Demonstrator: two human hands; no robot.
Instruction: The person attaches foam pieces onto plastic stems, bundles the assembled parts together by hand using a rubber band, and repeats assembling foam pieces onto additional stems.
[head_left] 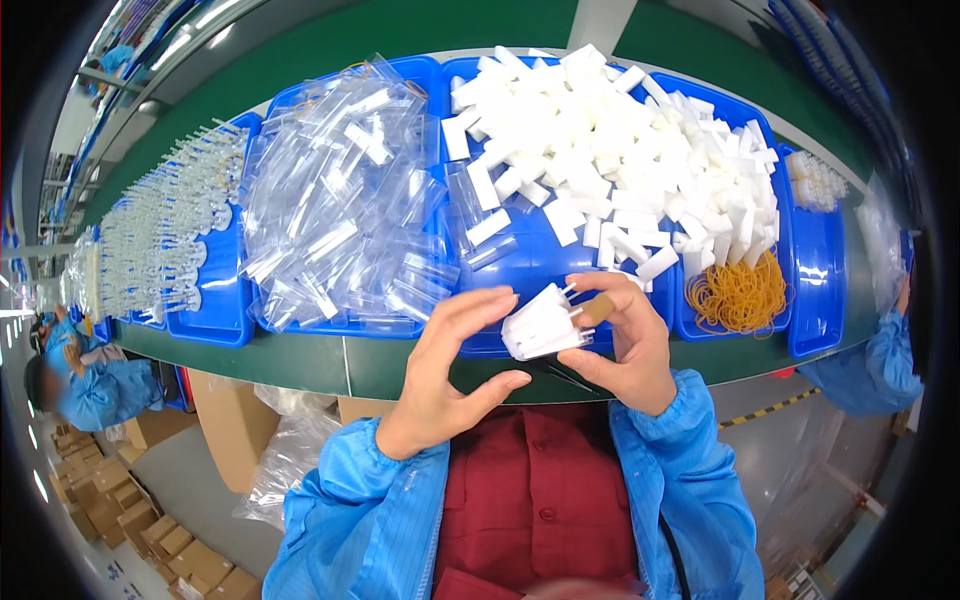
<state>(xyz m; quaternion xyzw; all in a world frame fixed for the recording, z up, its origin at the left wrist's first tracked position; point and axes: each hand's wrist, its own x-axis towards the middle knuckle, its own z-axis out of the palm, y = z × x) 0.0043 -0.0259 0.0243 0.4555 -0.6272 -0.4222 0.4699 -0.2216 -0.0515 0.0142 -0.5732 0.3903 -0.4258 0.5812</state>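
My right hand (635, 345) grips a small white bundle (540, 325) with thin prongs on its right side; its exact make-up is hard to tell. A tan band or fingertip cover (595, 310) shows among the right fingers. Beside the bundle's left end, my left hand (440, 365) is open, thumb and fingers spread apart. The bundle is above the front edge of a blue tray (530, 275), which holds a heap of white foam-like blocks (600, 140). Tan rubber bands (740, 295) lie in a pile at the right of these blocks.
Clear plastic sleeves (340, 200) fill a blue tray on the left. Farther left are rows of white, thin-stemmed parts (170, 225). A blue bin (818, 280) stands at the right on the green table (385, 368). Cardboard boxes (235, 420) and other people in blue are beyond.
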